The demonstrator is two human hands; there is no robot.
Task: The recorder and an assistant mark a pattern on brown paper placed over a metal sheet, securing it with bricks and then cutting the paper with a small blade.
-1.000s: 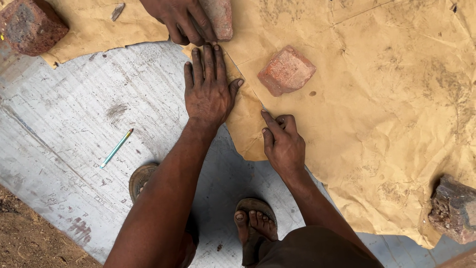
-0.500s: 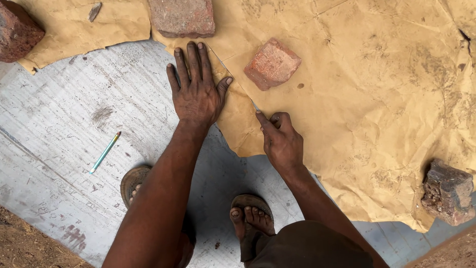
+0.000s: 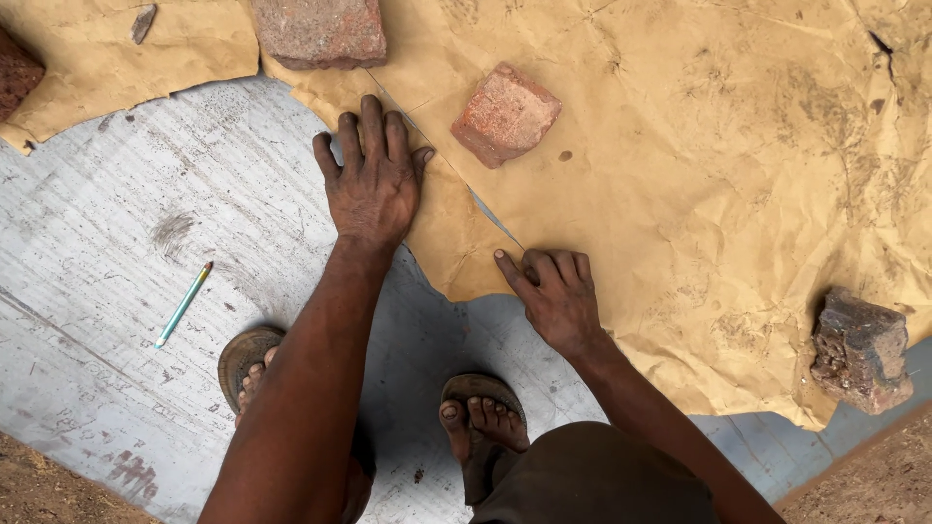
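Brown paper sheet (image 3: 680, 194) lies crumpled over the grey metal sheet (image 3: 116, 243), pinned by brick pieces (image 3: 505, 114). We see the left hand (image 3: 374, 180) spread flat, pressing the paper's cut edge; the right hand (image 3: 555, 296) is curled at the slit, whether it pinches anything we cannot tell. We judge it mid-cut or mid-trace; next calls for steady hold-down. Pencil (image 3: 183, 304) lies apart, near a sandalled foot (image 3: 248, 364).

A grey metal sheet (image 3: 116, 291) lies on bare brown dirt (image 3: 874, 485), seen at both lower corners. Daylight is soft; a shadow falls near the bottom centre.
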